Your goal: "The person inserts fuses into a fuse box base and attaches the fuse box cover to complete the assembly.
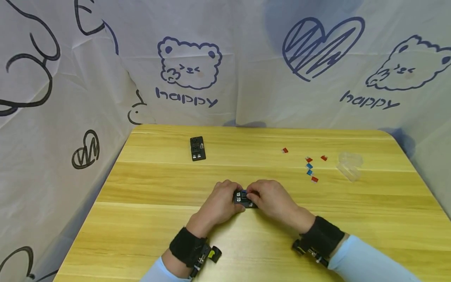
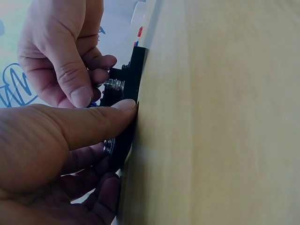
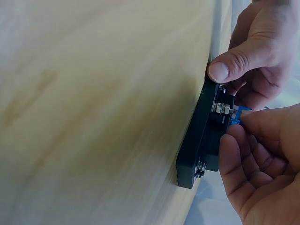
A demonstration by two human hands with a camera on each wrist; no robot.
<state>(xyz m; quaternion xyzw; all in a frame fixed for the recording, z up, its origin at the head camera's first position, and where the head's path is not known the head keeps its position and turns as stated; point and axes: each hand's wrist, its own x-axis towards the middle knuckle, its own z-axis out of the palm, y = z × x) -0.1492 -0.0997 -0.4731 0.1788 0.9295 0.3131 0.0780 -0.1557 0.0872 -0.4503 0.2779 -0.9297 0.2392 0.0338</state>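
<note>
A black fuse block (image 1: 243,204) with metal screw terminals lies on the table between my hands. My left hand (image 1: 222,201) grips its left end, the thumb (image 2: 124,105) pressed along the near edge and the other fingers behind. From the right, my right hand (image 1: 273,197) pinches a small blue blade fuse (image 3: 240,114) between thumb and fingertips. In the right wrist view the fuse is right at the raised slot part of the block, near a pair of nuts (image 3: 220,108). Fingers partly hide the fuse and the block's right end.
A second black fuse block (image 1: 198,149) lies at the back left. Several loose red fuses (image 1: 314,179) and two blue fuses (image 1: 309,166) are scattered to the right, beside a clear plastic box (image 1: 350,162). A printed white curtain (image 1: 253,98) hangs behind the table.
</note>
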